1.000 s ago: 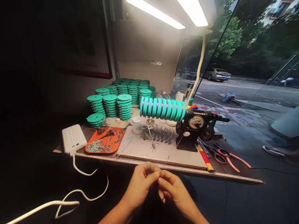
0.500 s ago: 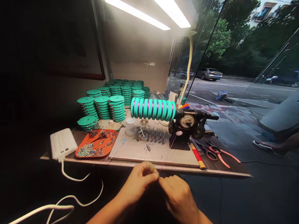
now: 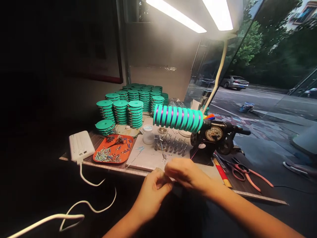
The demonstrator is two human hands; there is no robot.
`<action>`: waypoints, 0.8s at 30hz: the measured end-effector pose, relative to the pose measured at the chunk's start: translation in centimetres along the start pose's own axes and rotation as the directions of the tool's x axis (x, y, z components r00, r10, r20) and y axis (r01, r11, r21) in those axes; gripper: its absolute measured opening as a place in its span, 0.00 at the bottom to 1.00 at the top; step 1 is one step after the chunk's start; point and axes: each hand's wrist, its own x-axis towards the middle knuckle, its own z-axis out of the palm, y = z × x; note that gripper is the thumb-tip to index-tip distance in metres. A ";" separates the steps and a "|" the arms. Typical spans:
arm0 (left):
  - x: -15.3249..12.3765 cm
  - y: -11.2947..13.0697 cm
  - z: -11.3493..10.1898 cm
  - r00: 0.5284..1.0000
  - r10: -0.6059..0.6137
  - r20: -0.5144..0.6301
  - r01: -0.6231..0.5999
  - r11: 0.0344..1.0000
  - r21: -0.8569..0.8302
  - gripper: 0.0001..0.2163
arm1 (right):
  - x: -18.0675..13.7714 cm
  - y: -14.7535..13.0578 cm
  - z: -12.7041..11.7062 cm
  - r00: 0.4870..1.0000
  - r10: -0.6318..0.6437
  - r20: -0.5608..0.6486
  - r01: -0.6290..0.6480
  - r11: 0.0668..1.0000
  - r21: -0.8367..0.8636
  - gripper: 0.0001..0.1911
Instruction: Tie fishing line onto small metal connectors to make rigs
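My left hand (image 3: 153, 191) is closed in a pinch, thumb against fingers, just in front of the table edge. My right hand (image 3: 184, 172) reaches over it from the right, its fingers curled down at the left fingertips; what they grip is hidden. From the black winding machine (image 3: 215, 134), a thin pink line (image 3: 194, 152) runs down toward my hands, and its end is hidden by them. A row of turquoise foam spools (image 3: 177, 117) with purple bands between them sits on the machine's shaft. Beyond my fingers stands a small metal-armed holder (image 3: 162, 148).
An orange tray (image 3: 114, 148) holds small blue and metal parts. Left of it lies a white power bank (image 3: 81, 145) with a cable. Stacks of turquoise spools (image 3: 135, 114) stand behind. Scissors (image 3: 239, 170), pink-handled pliers (image 3: 260, 178) and a red-and-yellow-handled tool (image 3: 223, 173) lie at right.
My right hand has risen from beside the left hand to above its fingertips, now hiding the line's lower part. The view has shifted, moving the table scene rightward in the picture.
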 end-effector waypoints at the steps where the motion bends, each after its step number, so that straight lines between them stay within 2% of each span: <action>1: 0.1 0.0 -0.1 1.000 -0.014 -0.006 0.014 1.000 -0.001 0.04 | -0.1 0.1 0.2 1.000 0.008 -0.002 -0.008 1.000 -0.008 0.09; 3: 0.1 0.0 0.0 0.999 -0.022 -0.026 0.023 0.999 0.027 0.04 | -0.5 0.1 0.4 0.999 0.034 -0.015 -0.034 0.999 -0.021 0.09; 5: 0.1 0.0 0.2 0.997 0.024 -0.072 -0.014 0.991 0.130 0.04 | -0.8 -0.1 0.5 0.997 0.070 -0.037 -0.071 0.997 -0.024 0.09; 8: -0.2 -0.1 0.8 0.969 0.200 -0.142 -0.119 0.889 0.442 0.07 | -0.7 -0.4 0.4 0.987 0.142 -0.076 -0.143 0.990 0.000 0.10; 10: -0.4 -0.4 1.0 0.924 0.363 -0.120 -0.198 0.723 0.662 0.07 | -0.4 -0.6 0.2 0.975 0.199 -0.096 -0.198 0.980 0.022 0.10; 12: -0.5 -0.9 1.1 0.852 0.522 -0.035 -0.276 0.505 0.817 0.08 | 0.0 -0.7 -0.1 0.961 0.255 -0.107 -0.252 0.967 0.038 0.10; 15: -0.4 -1.4 0.8 0.706 0.699 0.116 -0.353 0.206 0.913 0.10 | 0.7 -0.7 -0.6 0.940 0.326 -0.099 -0.322 0.945 0.048 0.08; 17: -0.2 -1.4 0.5 0.635 0.745 0.205 -0.404 0.093 0.910 0.11 | 1.3 -0.5 -0.7 0.929 0.360 -0.085 -0.357 0.933 0.052 0.08; 19: 0.1 -1.2 0.1 0.609 0.741 0.283 -0.478 0.059 0.876 0.12 | 1.7 -0.4 -0.7 0.921 0.382 -0.079 -0.378 0.924 0.056 0.07; 21: 0.2 -0.9 -0.1 0.627 0.707 0.327 -0.547 0.101 0.831 0.13 | 1.9 -0.4 -0.6 0.918 0.388 -0.081 -0.384 0.921 0.062 0.07; 23: 0.1 -0.8 -0.1 0.692 0.650 0.314 -0.581 0.244 0.776 0.12 | 1.6 -0.7 -0.6 0.922 0.378 -0.085 -0.372 0.925 0.079 0.07; 24: 0.0 -0.8 0.0 0.752 0.602 0.268 -0.563 0.376 0.736 0.11 | 1.1 -1.0 -0.7 0.926 0.367 -0.085 -0.360 0.929 0.088 0.07</action>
